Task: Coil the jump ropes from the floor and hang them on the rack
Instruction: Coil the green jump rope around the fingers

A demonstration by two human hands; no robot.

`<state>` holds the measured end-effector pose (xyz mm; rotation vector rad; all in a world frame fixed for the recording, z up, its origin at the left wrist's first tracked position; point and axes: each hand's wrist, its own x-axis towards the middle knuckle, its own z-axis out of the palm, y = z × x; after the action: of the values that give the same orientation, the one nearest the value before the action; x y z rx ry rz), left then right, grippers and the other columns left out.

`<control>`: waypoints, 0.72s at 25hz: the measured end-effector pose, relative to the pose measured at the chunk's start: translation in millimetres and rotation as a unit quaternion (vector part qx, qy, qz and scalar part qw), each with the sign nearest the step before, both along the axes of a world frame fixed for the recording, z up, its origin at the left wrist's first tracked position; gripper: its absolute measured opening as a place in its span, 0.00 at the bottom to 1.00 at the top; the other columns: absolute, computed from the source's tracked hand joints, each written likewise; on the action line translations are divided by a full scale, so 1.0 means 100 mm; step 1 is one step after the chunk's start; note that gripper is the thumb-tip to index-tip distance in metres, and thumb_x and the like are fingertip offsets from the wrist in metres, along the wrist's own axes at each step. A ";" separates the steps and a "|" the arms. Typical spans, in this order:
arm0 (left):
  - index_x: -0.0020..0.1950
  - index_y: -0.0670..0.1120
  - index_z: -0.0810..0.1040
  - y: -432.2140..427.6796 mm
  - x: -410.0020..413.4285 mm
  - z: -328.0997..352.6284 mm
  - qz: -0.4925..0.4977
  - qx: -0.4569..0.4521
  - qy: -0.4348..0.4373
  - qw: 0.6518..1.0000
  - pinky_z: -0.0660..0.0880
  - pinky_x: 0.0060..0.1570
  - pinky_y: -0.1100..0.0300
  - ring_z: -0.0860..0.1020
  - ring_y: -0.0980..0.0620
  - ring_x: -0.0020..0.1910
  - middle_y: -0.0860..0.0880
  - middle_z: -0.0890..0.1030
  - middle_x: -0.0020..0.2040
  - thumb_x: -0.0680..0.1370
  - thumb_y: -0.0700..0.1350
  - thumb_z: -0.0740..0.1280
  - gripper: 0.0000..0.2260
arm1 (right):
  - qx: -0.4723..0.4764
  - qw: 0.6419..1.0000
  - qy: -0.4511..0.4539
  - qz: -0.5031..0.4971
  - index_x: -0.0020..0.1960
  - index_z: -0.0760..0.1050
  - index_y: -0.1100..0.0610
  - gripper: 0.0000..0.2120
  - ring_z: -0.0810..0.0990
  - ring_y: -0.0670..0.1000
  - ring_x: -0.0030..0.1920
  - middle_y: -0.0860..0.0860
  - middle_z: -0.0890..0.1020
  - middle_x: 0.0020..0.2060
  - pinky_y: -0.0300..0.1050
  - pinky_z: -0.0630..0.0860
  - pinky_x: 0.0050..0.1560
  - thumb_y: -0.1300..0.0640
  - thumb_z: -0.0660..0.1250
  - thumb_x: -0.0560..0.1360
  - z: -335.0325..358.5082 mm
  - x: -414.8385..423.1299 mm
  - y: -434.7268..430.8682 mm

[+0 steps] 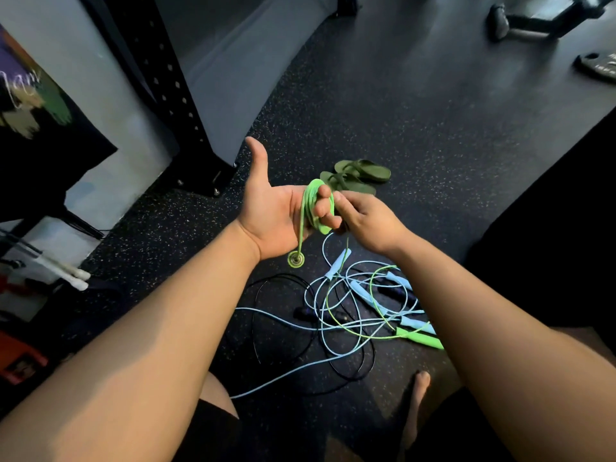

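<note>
A green jump rope [311, 198] is wound in loops round the fingers of my left hand [273, 211], palm up, thumb stretched out. Its handle end [296, 259] hangs below the palm. My right hand [365, 220] pinches the same green rope just right of the coil, and the strand drops to the floor. There a green handle [420, 339] lies among tangled light-blue ropes [336, 271] and a black rope [266, 315]. The black upright of the rack [166, 81] stands at the left.
A pair of green flip-flops [355, 177] lies on the speckled rubber floor beyond my hands. A weight plate [598, 66] and a machine base [533, 18] sit at the far right. My bare foot [416, 401] is at the bottom. Gear clutters the left edge.
</note>
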<state>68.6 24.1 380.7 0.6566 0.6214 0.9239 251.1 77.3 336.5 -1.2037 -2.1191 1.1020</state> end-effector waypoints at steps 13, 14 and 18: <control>0.54 0.39 0.72 0.42 -0.14 -0.06 0.277 -0.009 -0.104 0.955 0.73 0.68 0.40 0.83 0.40 0.47 0.40 0.82 0.41 0.70 0.81 0.49 0.45 | -0.158 0.976 -0.105 0.104 0.49 0.78 0.63 0.14 0.78 0.46 0.30 0.54 0.84 0.33 0.37 0.71 0.32 0.53 0.61 0.83 -0.26 -0.28 0.11; 0.56 0.39 0.71 0.45 -0.16 -0.06 0.301 -0.010 -0.094 0.949 0.74 0.67 0.38 0.83 0.41 0.47 0.41 0.82 0.40 0.71 0.80 0.49 0.44 | -0.157 0.976 -0.109 0.108 0.50 0.79 0.63 0.14 0.77 0.45 0.28 0.52 0.83 0.31 0.35 0.70 0.30 0.53 0.62 0.83 -0.21 -0.29 0.12; 0.72 0.36 0.65 0.56 -0.24 -0.20 0.330 -0.026 0.055 0.942 0.79 0.61 0.41 0.85 0.40 0.52 0.36 0.81 0.58 0.71 0.79 0.46 0.51 | -0.149 0.980 -0.056 0.115 0.47 0.80 0.61 0.11 0.72 0.47 0.28 0.49 0.77 0.27 0.39 0.71 0.32 0.53 0.67 0.80 0.00 -0.32 0.16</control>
<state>44.7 79.6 360.9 0.4537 0.9927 1.4933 219.3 92.8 336.1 -1.1952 -2.2821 1.5326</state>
